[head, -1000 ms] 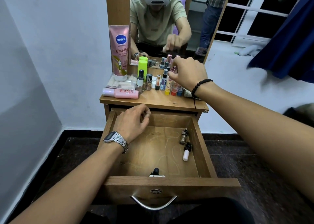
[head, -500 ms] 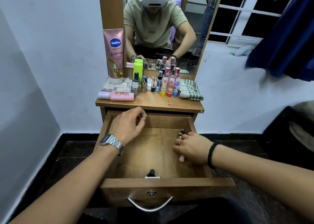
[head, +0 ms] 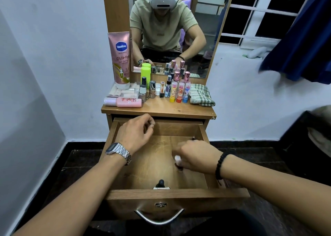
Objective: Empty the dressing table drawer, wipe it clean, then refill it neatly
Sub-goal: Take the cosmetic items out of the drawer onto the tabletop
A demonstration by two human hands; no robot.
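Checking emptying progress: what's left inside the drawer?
Inside the drawer: a black-capped item against the front wall, and a small white bottle in the right hand grip. That hand covers the spot beneath it; anything else there is hidden.

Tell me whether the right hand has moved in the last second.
Yes. The right hand came down from the bottles on the tabletop into the drawer, by its right wall.

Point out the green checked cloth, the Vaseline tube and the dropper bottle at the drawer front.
green checked cloth (head: 201, 95), head view, middle of the folded cloth.
Vaseline tube (head: 120, 60), head view, pink body below the logo.
dropper bottle (head: 161, 183), head view, its black rubber bulb.
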